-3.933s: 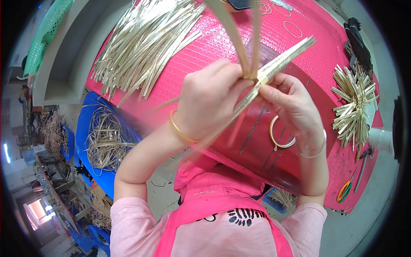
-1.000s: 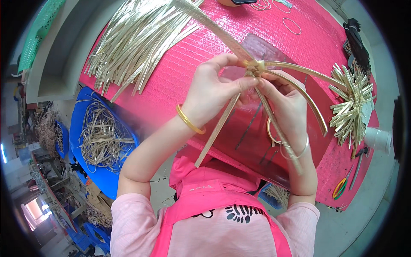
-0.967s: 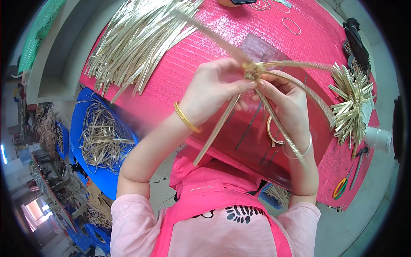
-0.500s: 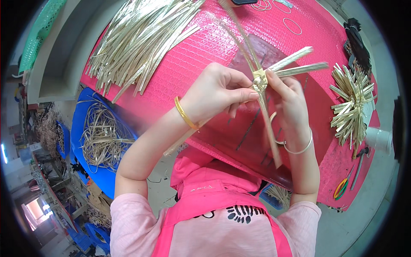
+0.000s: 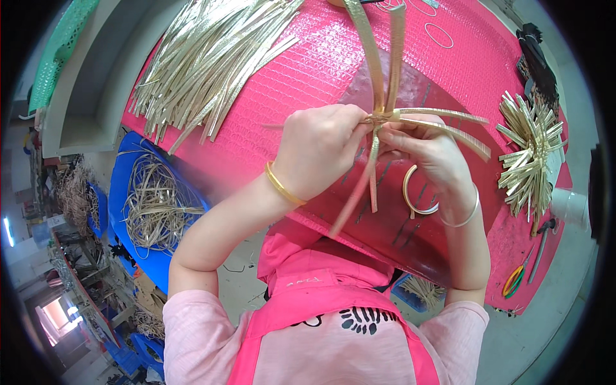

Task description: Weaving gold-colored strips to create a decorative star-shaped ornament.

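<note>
Above the dark red mat, several flat gold strips (image 5: 396,58) cross at a small woven knot and stick out up, right and down. My left hand (image 5: 321,151) is closed, thumb and fingers pinching the strips on the knot's left side. From the right, my right hand (image 5: 430,151) grips the same piece, thumb at the knot and two strips passing over its fingers. Some of its fingertips are hidden behind the piece. On the mat below that hand lies a pale ring (image 5: 420,199) with a gold edge.
A large pile of loose gold strips (image 5: 212,70) covers the pink table's far left. At right lie a bundle of gold pieces (image 5: 529,154), a hammer (image 5: 542,250) and scissors (image 5: 513,282). A blue bin (image 5: 122,199) of strips stands left. A pale loop (image 5: 439,35) lies at the back.
The woven piece has turned, so its strips now spread differently and the lower ends point down-left. My left hand's fingers have curled in, and my right hand has moved slightly lower.
</note>
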Tool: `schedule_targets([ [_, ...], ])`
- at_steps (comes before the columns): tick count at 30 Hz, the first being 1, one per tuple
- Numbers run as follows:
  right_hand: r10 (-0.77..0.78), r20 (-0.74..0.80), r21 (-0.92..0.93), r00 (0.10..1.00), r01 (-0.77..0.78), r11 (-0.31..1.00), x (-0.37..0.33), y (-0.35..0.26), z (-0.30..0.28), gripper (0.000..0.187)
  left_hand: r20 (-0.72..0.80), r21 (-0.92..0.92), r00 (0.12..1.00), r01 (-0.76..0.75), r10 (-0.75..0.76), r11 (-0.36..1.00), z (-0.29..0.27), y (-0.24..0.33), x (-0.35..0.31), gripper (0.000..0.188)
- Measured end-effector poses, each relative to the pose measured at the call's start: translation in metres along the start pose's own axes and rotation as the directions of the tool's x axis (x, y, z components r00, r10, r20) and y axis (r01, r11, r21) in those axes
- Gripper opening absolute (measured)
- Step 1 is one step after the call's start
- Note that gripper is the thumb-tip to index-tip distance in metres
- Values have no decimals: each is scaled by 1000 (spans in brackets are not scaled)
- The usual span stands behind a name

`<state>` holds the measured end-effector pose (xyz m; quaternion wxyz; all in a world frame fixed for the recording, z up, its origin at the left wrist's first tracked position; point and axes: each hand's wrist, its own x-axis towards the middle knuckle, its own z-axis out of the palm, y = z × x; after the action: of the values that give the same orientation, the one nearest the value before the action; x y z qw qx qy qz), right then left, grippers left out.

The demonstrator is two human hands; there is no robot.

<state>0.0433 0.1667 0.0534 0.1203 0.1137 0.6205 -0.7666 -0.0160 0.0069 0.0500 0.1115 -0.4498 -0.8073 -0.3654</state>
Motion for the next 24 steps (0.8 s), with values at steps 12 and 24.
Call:
schedule_targets([
  [12,-340,-162,-250,926,295,922,6,30,17,13,653,-453,557,830,-513,325,-33,6,11,15],
  [24,-151,-53,297,987,160,941,-5,15,20,14,307,-485,809,586,-501,649,-22,8,-2,14],
])
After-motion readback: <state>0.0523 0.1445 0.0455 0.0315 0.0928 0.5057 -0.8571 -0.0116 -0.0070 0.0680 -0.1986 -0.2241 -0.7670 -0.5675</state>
